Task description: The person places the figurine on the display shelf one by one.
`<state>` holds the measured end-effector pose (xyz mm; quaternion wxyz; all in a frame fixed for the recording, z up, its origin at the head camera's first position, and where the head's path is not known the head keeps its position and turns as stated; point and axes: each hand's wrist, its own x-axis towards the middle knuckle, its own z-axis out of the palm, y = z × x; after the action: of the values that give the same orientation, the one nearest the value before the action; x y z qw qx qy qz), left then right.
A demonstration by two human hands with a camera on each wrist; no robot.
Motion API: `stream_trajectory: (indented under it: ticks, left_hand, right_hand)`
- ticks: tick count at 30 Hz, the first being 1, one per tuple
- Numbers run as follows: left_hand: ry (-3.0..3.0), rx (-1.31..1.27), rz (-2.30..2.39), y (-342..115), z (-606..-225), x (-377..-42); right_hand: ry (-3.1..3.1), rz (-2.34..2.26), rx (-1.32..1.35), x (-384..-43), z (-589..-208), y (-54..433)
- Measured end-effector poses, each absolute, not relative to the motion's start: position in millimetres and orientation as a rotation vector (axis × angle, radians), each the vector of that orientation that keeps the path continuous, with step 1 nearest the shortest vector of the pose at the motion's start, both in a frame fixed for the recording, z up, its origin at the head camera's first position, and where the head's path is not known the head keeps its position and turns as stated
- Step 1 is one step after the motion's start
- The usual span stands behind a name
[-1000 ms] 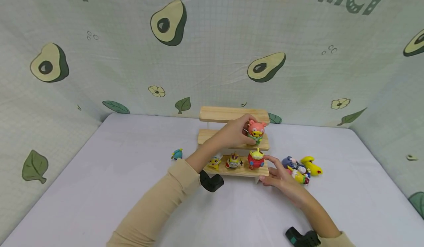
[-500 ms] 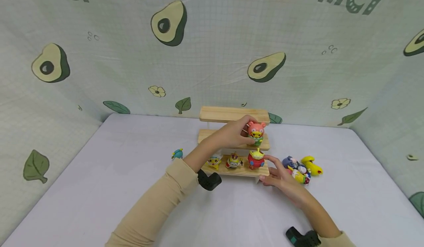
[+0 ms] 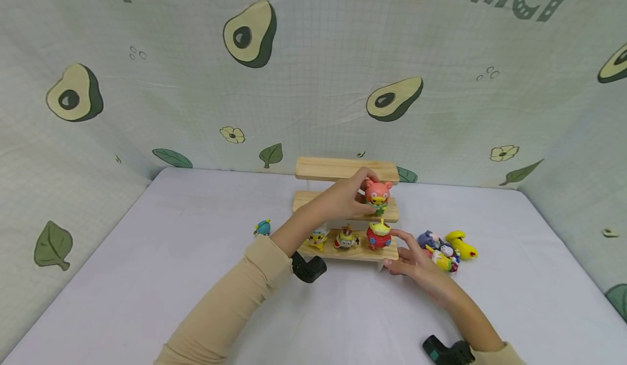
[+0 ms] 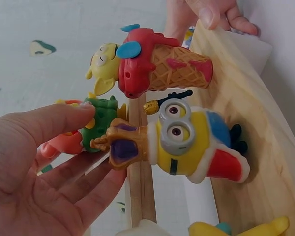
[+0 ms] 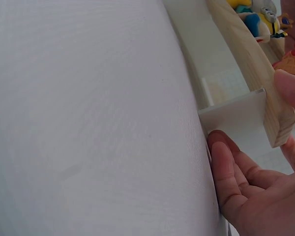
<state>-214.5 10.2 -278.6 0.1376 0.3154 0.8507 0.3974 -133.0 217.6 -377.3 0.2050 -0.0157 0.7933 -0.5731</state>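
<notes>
My left hand (image 3: 346,195) pinches a figurine with a pink hooded head and green body (image 3: 377,192) between thumb and fingers, at the right end of the middle board. In the left wrist view the figurine's green part (image 4: 104,120) shows past the thumb. A tiered wooden shelf (image 3: 343,168) stands at the back. My right hand (image 3: 416,267) grips the right end of its lowest board (image 5: 255,64), thumb on the wood and fingers beside the white support (image 5: 236,108). That board bears a crowned minion (image 4: 187,137), a three-eyed alien figurine on a cone (image 4: 142,64) and a yellow figurine (image 3: 317,239).
To the shelf's right lies a pile of toy figures, among them a yellow one (image 3: 461,245) and a blue-grey one (image 3: 428,240). A small teal figure (image 3: 263,227) sits left of the shelf. Black wrist devices (image 3: 309,268) are worn on both arms.
The pink-hooded figurine has dipped slightly, then shifted a little to the left with my left hand. My right hand keeps its place at the shelf's end.
</notes>
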Motion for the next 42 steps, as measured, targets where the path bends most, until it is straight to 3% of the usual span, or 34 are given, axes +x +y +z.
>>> stream_trajectory:
  ticks: [42]
  left_hand:
    - [2.498, 0.862, 1.173, 8.0, -275.0, -206.2]
  right_hand:
    - [2.200, -1.610, -0.051, -133.2, -378.6, 218.9]
